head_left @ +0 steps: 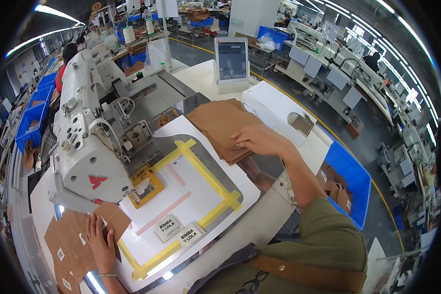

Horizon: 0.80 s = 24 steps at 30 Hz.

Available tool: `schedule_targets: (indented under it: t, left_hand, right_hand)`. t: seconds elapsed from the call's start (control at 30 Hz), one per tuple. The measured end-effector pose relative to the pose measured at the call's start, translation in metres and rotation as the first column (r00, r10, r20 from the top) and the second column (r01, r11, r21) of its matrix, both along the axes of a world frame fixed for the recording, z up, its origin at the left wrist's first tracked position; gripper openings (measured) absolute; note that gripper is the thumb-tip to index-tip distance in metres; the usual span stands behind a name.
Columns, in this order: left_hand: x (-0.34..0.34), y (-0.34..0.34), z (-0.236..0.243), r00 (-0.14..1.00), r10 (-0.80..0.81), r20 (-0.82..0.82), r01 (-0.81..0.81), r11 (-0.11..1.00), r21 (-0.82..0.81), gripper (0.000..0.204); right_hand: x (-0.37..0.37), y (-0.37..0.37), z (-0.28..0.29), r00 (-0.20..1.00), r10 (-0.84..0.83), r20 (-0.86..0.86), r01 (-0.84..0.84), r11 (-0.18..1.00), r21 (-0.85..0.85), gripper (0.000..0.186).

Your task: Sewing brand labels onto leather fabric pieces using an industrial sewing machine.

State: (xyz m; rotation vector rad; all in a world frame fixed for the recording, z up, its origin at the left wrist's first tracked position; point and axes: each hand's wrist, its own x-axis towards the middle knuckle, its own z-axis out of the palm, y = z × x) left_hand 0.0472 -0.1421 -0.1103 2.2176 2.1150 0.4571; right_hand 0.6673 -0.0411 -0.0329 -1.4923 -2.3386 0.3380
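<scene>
My left hand (102, 242) lies flat, fingers stretched out, on brown fabric pieces (73, 232) that carry small white labels, at the left front of the machine bed. Over at the stack of brown fabric pieces (225, 122), my right hand (262, 139) has thumb and fingers pinched together at the right edge of a top piece. Between the hands is a white sewing template (196, 181) edged with yellow tape and marked by pink strips. Two small piles of white labels, a left one (167, 228) and a right one (191, 235), rest on its near part.
A white sewing machine head (85, 147) stands at the left, with a yellow clamp frame (148, 190) beneath it. Behind the stack are a touch screen (232, 61) and a white box (279, 110). A blue bin (357, 191) with brown pieces sits at the right.
</scene>
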Motion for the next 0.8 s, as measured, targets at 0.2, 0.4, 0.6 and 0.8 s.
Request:
schedule_targets:
  t: [0.2, 0.4, 0.6, 0.8]
  left_hand:
    - [0.005, -0.02, 0.024, 0.992, -0.121, 0.045, 0.116, 0.989, 0.087, 0.046]
    - [0.057, -0.033, 0.069, 0.956, -0.239, 0.173, 0.224, 0.969, 0.1, 0.037]
    - [0.096, -0.033, 0.09, 0.903, -0.338, 0.266, 0.348, 0.938, 0.013, 0.037]
    - [0.114, -0.028, 0.091, 0.851, -0.398, 0.343, 0.432, 0.901, -0.026, 0.04]
  right_hand:
    - [-0.015, 0.007, 0.014, 0.957, -0.213, -0.198, 0.21, 0.977, -0.039, 0.018]
    - [-0.041, 0.026, -0.003, 0.897, -0.054, -0.439, 0.175, 0.955, 0.239, 0.022]
    - [-0.05, 0.029, -0.009, 0.968, -0.064, -0.243, 0.122, 0.965, 0.231, 0.025]
    - [-0.048, 0.03, -0.008, 0.906, -0.237, -0.351, 0.278, 0.958, 0.07, 0.023]
